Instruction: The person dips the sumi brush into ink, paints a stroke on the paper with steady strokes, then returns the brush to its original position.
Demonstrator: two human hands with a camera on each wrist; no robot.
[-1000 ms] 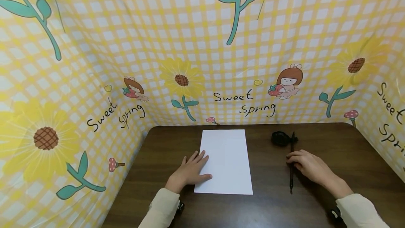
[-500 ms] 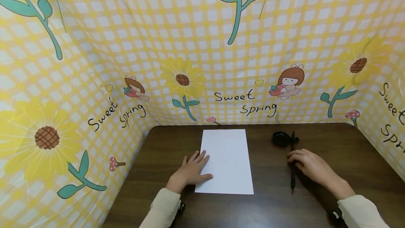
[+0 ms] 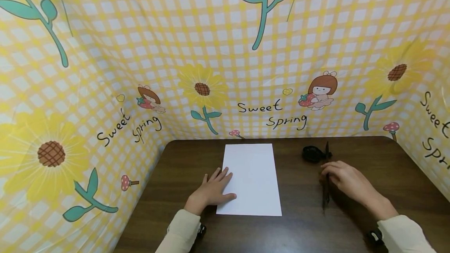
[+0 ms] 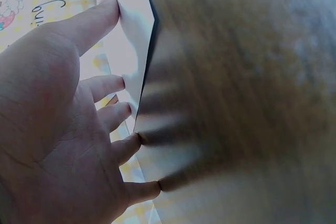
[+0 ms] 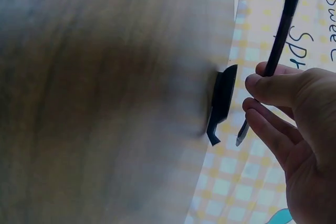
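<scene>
A blank white sheet of paper [image 3: 254, 179] lies on the dark wooden table [image 3: 295, 229]. My left hand [image 3: 210, 192] rests spread on its left edge; in the left wrist view, the thumb and fingertips touch the paper [image 4: 131, 19] and table. To the right, my right hand [image 3: 348, 182] pinches a slim dark writing brush [image 3: 326, 196] around the middle of its shaft. The right wrist view has the brush [image 5: 282, 30] raised off the table, its pointed end down. Beyond the hand sits a small black ink dish [image 3: 311, 154] with a short handle, close to the brush's far end.
Yellow checked cloth [image 3: 225, 50] with printed flowers and lettering rises behind the table and along both sides. The table's back edge [image 3: 197, 140] runs just beyond the paper and dish. Dark devices [image 3: 374, 238] are strapped at both wrists.
My right hand has lifted the writing brush off the table and shifted slightly away from me with it. My left hand and the paper have stayed put.
</scene>
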